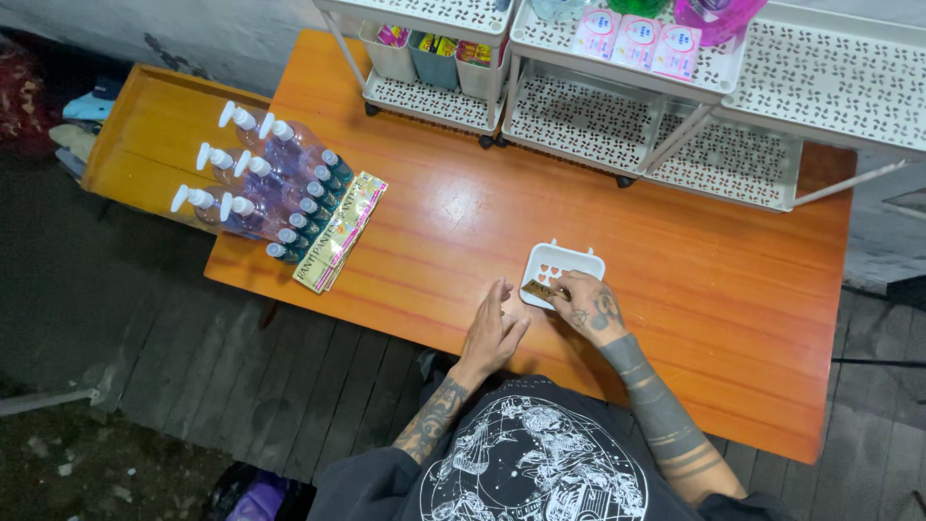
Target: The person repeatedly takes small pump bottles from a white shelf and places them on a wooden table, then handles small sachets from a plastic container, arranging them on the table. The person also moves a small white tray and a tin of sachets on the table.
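Orange-stained wood makes up the counter (675, 289), and at its far left edge a cluster of clear pump bottles (253, 183) lies on its side in rows, white pumps pointing outward, dark caps of smaller bottles just beside them. Touching that cluster on its right is a stack of flat gold-and-green printed strips (340, 232), which looks untouched and neatly squared, so as far as I can judge most of that supply is yet to be used. Further right, near the front edge, the left hand (494, 333) rests flat on the counter with its grip spread and empty, fingertips close to a small white tray with heart-shaped cut-outs (562, 262). Over the tray's near rim the right hand (590, 307) pinches one small gold strip (542, 288) between thumb and fingers, the strip lying partly across the rim; whether it is pressed onto the tray or only held above it I cannot tell. Only this one tray is out on the counter, and none of the bottles appears to be moved toward it, so the work seems to be at an early stage. Behind, white perforated shelf racks (627, 121) stand along the back, holding small bins and coloured packets.
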